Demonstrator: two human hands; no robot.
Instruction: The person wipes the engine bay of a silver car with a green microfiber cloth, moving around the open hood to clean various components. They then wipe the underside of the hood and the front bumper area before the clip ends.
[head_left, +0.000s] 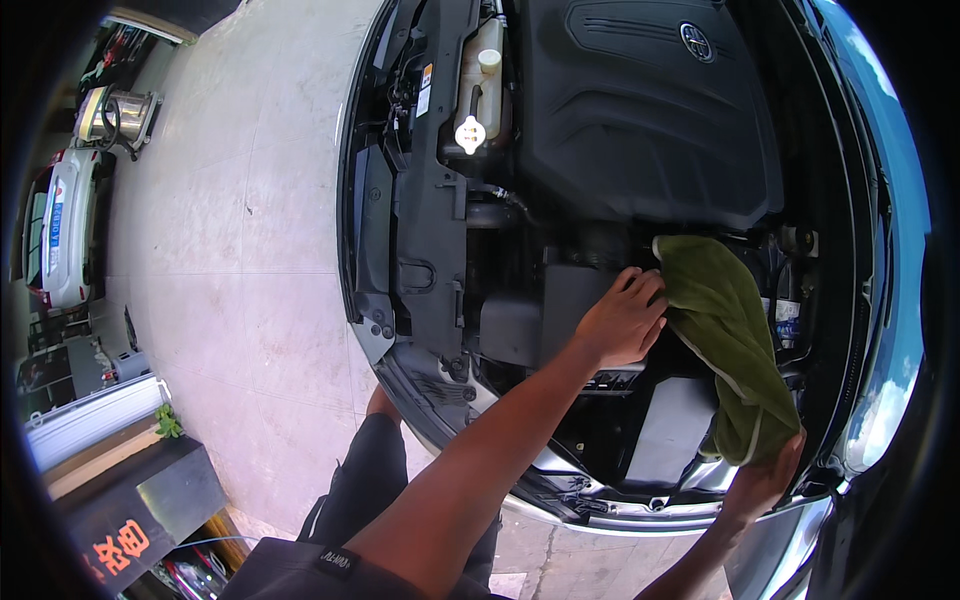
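Observation:
An olive-green cloth [725, 330] stretches across the right part of an open car engine bay, rumpled and slanting from the engine cover towards the near edge. My left hand [622, 322], with curled fingers, grips the cloth's upper left edge. At its near lower end, my right hand [768, 480] is closed on the cloth; its fingers are partly hidden by the fabric. Beneath my left wrist lies a black plastic housing [572, 300]. A grey-topped box [668, 425] sits under and beside the cloth.
A large black engine cover [640, 130] fills the far part of the bay. Left of it is a pale fluid tank [483, 85] with a white cap [470, 134]. The blue windscreen [885, 330] borders the right. A white car [72, 228] stands across the pale floor [225, 230].

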